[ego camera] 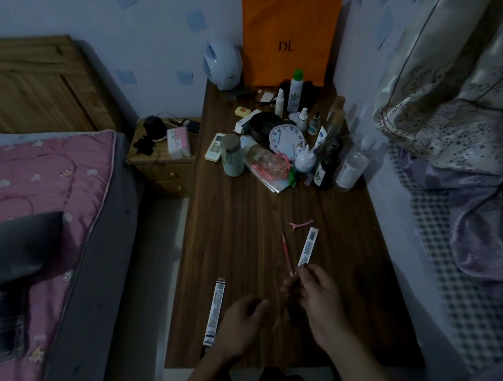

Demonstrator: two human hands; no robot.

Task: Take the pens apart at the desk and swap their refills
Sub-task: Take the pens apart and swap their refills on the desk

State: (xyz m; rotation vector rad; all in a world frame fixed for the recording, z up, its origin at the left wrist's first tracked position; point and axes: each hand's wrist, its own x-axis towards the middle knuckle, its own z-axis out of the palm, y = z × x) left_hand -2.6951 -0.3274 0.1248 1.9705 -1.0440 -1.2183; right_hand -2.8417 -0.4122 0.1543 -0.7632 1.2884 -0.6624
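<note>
Your worktop [246, 220] runs away from you between the bed [37, 205] on your left and a heap of bedding on your right, its far end crowded with bottles, a clock and an orange bag [290, 33]. The near half is mostly bare. One long white package [214, 312] lies just left of your left hand [239, 325]; a second white package [308, 247] lies just beyond your right hand [320, 295], a pink clip past it. Your right fingers [302, 273] are pinched narrow on the near end of the red pen [287, 254], whose long axis points away from you, leaning slightly left. A dark piece seems to sit under that hand; it is too dim to say what. Your left fingers [259, 304] are loosely curled, holding nothing I can see. The pen lies up and right of them, so the left hand likely has to reach across to grip it.
</note>
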